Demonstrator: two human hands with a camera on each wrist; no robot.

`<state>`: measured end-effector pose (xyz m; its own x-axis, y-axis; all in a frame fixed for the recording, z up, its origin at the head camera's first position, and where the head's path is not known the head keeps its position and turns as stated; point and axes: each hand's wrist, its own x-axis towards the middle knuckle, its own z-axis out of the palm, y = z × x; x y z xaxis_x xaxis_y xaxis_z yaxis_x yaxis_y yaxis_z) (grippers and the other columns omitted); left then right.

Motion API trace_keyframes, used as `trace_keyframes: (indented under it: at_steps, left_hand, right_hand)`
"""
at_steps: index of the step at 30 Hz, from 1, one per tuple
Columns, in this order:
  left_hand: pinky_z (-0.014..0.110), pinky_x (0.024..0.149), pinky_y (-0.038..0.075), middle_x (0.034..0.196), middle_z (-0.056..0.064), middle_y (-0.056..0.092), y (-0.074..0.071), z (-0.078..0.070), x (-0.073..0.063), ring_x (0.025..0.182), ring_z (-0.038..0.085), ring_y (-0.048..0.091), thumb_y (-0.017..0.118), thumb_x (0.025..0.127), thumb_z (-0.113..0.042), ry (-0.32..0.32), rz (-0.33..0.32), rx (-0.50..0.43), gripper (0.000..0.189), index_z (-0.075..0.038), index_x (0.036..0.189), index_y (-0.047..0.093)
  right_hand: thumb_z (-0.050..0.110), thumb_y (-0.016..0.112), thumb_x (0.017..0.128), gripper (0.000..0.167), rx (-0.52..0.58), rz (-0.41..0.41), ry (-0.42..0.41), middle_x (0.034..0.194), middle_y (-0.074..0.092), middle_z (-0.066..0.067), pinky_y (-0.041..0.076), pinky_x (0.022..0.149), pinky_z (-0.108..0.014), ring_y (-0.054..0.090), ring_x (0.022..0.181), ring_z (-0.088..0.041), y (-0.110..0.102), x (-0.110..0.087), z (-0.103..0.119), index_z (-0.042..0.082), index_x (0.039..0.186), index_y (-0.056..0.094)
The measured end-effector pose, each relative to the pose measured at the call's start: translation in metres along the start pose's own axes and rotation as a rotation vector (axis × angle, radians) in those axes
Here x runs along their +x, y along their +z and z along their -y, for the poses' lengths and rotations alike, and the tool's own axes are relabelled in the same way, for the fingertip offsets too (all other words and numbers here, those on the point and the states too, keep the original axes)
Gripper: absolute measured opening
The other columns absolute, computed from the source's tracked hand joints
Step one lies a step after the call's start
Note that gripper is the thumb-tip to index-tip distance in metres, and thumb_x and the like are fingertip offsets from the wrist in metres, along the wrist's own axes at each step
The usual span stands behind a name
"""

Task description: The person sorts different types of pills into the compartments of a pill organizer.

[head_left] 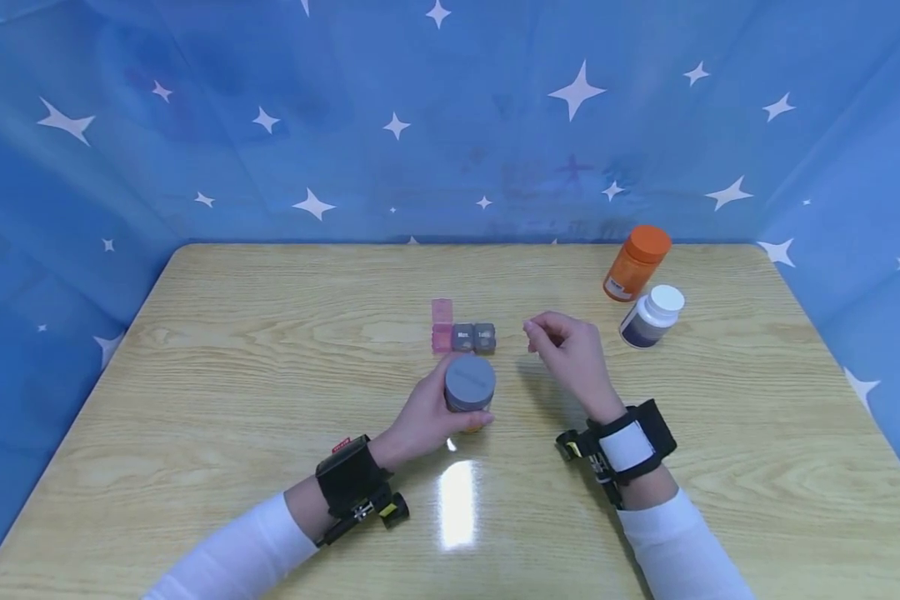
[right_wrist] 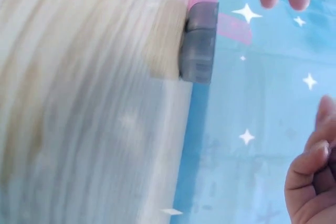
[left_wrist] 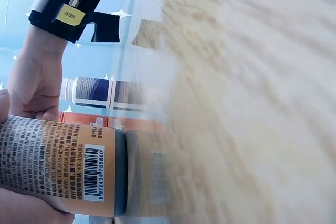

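My left hand (head_left: 431,408) grips a bottle with a grey cap (head_left: 470,383); its orange-edged label (left_wrist: 94,174) carries a barcode in the left wrist view. Just beyond it lies a small pill organizer (head_left: 474,337), with two grey compartments and a pink one whose lid (head_left: 442,311) is flipped back. To the right of the organizer, my right hand (head_left: 573,358) is held over the table, fingers curled and thumb near the index finger. Nothing shows between those fingers (right_wrist: 307,177) in the right wrist view, though the inside of the hand is partly hidden.
An orange bottle (head_left: 636,262) and a white bottle with a dark label (head_left: 652,317) stand at the back right of the wooden table (head_left: 270,333). Blue cloth with white stars (head_left: 450,125) hangs behind the table and at its sides.
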<state>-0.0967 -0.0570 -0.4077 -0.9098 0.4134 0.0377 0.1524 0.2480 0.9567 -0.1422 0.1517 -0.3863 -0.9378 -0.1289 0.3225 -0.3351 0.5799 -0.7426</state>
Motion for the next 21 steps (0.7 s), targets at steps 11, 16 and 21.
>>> trace_keyframes:
  at_steps: [11, 16, 21]
  left_hand:
    - [0.037, 0.098, 0.041, 0.123, 0.012, 0.055, 0.000, 0.003, 0.000, 0.114, 0.024, 0.052, 0.073, 0.076, -0.008, 0.024, 0.010, -0.013, 0.062, -0.009, 0.129, 0.040]
    - [0.040, 0.101, 0.040, 0.127, 0.014, 0.054, -0.001, 0.002, -0.002, 0.118, 0.026, 0.051, 0.071, 0.077, -0.006, 0.067, -0.003, 0.035, 0.060, -0.007, 0.129, 0.040]
    - [0.042, 0.102, 0.039, 0.127, 0.015, 0.054, -0.001, 0.002, -0.002, 0.119, 0.028, 0.050, 0.070, 0.075, -0.003, 0.062, -0.004, 0.041, 0.061, -0.006, 0.128, 0.040]
  right_hand:
    - [0.070, 0.035, 0.084, 0.092, 0.154, 0.282, -0.138, 0.141, 0.042, -0.020, 0.039, 0.102, -0.046, 0.042, 0.129, -0.035, 0.016, -0.026, 0.041, -0.002, 0.141, 0.030]
    - [0.044, 0.070, 0.077, 0.082, 0.119, 0.329, -0.123, 0.140, 0.044, -0.018, 0.043, 0.100, -0.043, 0.044, 0.128, -0.031, 0.025, -0.038, 0.056, 0.003, 0.139, 0.036]
    - [0.020, 0.078, 0.072, 0.074, 0.089, 0.287, -0.137, 0.134, 0.050, -0.017, 0.046, 0.096, -0.041, 0.049, 0.123, -0.030, 0.030, -0.039, 0.055, 0.004, 0.135, 0.042]
